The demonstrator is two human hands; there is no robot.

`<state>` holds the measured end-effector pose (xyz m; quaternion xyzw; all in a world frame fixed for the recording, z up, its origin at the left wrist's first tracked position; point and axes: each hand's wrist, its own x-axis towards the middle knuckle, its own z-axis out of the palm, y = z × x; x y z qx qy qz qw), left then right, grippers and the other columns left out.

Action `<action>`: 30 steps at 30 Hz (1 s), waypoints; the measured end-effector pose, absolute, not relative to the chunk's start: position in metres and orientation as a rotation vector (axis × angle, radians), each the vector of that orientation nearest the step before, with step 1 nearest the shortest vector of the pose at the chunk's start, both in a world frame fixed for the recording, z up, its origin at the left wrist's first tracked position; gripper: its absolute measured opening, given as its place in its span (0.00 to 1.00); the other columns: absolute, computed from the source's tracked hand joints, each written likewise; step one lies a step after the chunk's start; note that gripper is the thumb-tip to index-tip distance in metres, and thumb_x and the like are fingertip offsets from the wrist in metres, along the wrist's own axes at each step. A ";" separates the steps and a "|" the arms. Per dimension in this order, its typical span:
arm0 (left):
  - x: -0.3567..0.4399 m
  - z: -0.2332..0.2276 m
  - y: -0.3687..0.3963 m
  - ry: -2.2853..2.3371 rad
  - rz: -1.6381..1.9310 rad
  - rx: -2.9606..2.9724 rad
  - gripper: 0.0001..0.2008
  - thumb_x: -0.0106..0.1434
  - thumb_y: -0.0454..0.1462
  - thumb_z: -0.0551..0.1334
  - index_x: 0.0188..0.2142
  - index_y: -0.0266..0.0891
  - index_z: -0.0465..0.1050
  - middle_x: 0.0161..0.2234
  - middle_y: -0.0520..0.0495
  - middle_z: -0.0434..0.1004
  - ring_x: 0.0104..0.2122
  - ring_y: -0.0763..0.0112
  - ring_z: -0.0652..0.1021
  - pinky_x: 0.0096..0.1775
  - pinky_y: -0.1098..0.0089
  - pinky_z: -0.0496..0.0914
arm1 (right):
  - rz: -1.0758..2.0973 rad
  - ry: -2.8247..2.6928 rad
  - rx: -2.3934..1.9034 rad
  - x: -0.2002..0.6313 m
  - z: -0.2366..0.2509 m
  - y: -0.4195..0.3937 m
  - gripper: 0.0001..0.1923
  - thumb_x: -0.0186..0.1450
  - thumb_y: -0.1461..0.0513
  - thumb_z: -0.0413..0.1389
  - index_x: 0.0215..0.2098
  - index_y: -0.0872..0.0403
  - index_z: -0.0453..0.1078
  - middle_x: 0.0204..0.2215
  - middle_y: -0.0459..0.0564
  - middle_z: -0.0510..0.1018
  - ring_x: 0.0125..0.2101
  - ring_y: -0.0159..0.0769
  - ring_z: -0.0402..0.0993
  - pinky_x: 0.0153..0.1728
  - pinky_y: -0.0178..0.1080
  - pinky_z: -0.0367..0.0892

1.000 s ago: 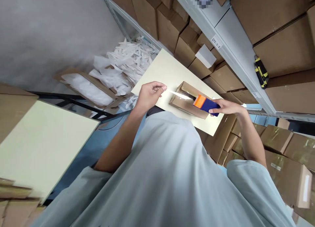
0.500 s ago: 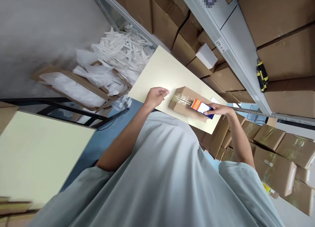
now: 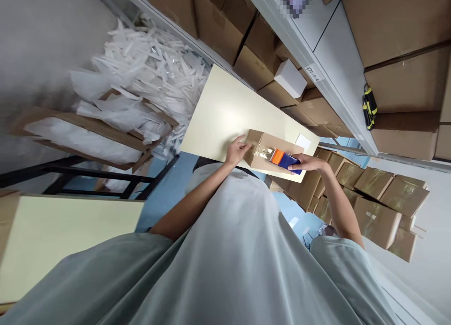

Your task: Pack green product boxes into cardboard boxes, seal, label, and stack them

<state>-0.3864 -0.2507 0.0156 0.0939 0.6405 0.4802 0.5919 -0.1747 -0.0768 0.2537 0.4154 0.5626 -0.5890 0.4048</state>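
A small brown cardboard box (image 3: pixel 263 161) lies on a cream table (image 3: pixel 221 113), with clear tape shining across its top. My right hand (image 3: pixel 309 164) grips an orange and blue tape dispenser (image 3: pixel 283 159) resting on the right part of the box. My left hand (image 3: pixel 238 150) presses on the box's left end, fingers on the tape there. My pale shirt fills the lower part of the view and hides the table's near edge.
Metal shelving (image 3: pixel 327 66) with stacked cartons runs along the right. A yellow-black tool (image 3: pixel 368 107) hangs on it. A white box (image 3: pixel 290 78) sits behind the table. White plastic scraps (image 3: pixel 148 81) overflow an open carton at left. Taped boxes (image 3: pixel 387 198) are piled lower right.
My left hand moved from the air down onto the box's left end. The dispenser slid along the box top, laying tape. The view tilted, and everything shifted.
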 end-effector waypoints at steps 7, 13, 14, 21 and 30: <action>-0.378 0.056 -0.262 1.693 1.114 0.519 0.15 0.66 0.49 0.76 0.41 0.41 0.85 0.40 0.44 0.88 0.34 0.64 0.82 0.44 0.65 0.75 | -1.577 1.438 0.981 -0.159 0.248 -0.079 0.36 0.60 0.32 0.70 0.40 0.54 0.74 0.31 0.47 0.82 0.31 0.35 0.77 0.36 0.38 0.74; -0.352 0.063 -0.250 1.769 1.112 0.422 0.18 0.55 0.46 0.82 0.36 0.40 0.82 0.37 0.45 0.88 0.35 0.63 0.83 0.42 0.64 0.77 | -1.535 1.527 0.821 -0.153 0.235 -0.072 0.36 0.61 0.31 0.69 0.33 0.55 0.76 0.28 0.48 0.84 0.29 0.34 0.76 0.34 0.37 0.72; -0.351 0.060 -0.249 1.766 1.132 0.381 0.18 0.54 0.47 0.82 0.35 0.40 0.82 0.36 0.45 0.88 0.35 0.63 0.83 0.42 0.64 0.77 | -1.534 1.544 0.792 -0.151 0.233 -0.070 0.36 0.61 0.31 0.69 0.32 0.55 0.77 0.28 0.48 0.84 0.28 0.34 0.76 0.34 0.37 0.71; -0.324 0.051 -0.249 1.732 1.211 0.339 0.18 0.50 0.46 0.82 0.33 0.39 0.83 0.32 0.45 0.86 0.33 0.64 0.83 0.41 0.64 0.78 | -1.609 1.614 0.692 -0.109 0.232 -0.064 0.38 0.59 0.29 0.71 0.32 0.55 0.78 0.29 0.50 0.85 0.29 0.33 0.75 0.34 0.37 0.70; -0.260 0.063 -0.234 1.790 1.110 0.505 0.20 0.51 0.50 0.83 0.31 0.39 0.82 0.33 0.43 0.87 0.34 0.63 0.83 0.40 0.64 0.78 | -1.708 1.599 0.821 -0.032 0.239 -0.073 0.37 0.56 0.29 0.73 0.29 0.54 0.77 0.24 0.48 0.83 0.28 0.35 0.76 0.33 0.38 0.73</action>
